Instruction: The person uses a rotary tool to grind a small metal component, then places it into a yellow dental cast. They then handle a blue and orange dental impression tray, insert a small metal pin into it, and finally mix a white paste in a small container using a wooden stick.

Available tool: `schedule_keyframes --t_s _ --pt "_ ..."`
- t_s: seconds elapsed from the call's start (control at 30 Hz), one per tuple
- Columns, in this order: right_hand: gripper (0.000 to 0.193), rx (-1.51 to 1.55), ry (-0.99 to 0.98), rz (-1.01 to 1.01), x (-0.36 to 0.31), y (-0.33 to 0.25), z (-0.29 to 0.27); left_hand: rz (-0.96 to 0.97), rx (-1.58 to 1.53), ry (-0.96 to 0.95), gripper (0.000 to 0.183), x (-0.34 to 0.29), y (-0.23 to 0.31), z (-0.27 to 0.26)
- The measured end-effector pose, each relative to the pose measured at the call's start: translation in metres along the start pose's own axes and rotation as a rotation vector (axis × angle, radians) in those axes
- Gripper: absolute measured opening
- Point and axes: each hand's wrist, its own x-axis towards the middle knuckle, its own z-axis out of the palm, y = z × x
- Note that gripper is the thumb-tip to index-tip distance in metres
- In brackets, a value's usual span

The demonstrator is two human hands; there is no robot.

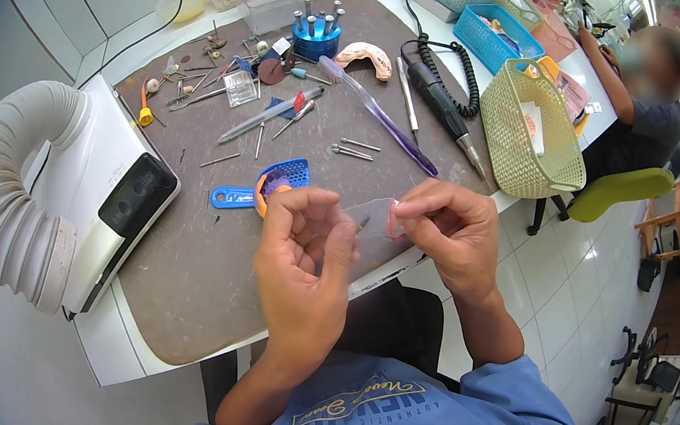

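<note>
A small clear zip bag (374, 210) with a red strip at its mouth is stretched between my hands above the front edge of the bench. My right hand (454, 231) pinches the bag at the red strip. The curled fingers and thumb of my left hand (303, 257) close on its other end. A small pointed bit (362, 224) with a grey tip shows beside my left thumb; whether it lies inside the bag I cannot tell. Just beyond my left hand sits a blue perforated impression tray (292, 170) with an orange and purple piece (271, 186) against it.
A white extractor with a ribbed hose (2, 190) stands left. Several burs, a purple toothbrush (383, 119), a dental cast (366, 59), a blue bur holder (317, 37) and a handpiece (439, 98) lie beyond my hands. Baskets (531, 133) line the right; a person (637, 101) sits past them.
</note>
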Motion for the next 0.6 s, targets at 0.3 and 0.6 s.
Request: schedule_keyframes --t_s 0.3,0.6 --pt "0.014 0.078 0.027 -0.004 0.0018 0.0057 -0.0007 -0.008 0.041 -0.026 0.043 -0.0038 0.0034 -0.0036" --pt "0.019 0.028 -0.035 0.009 -0.0005 0.0045 -0.0010 0.070 0.159 0.003 0.013 -0.0051 -0.0044 -0.0018"
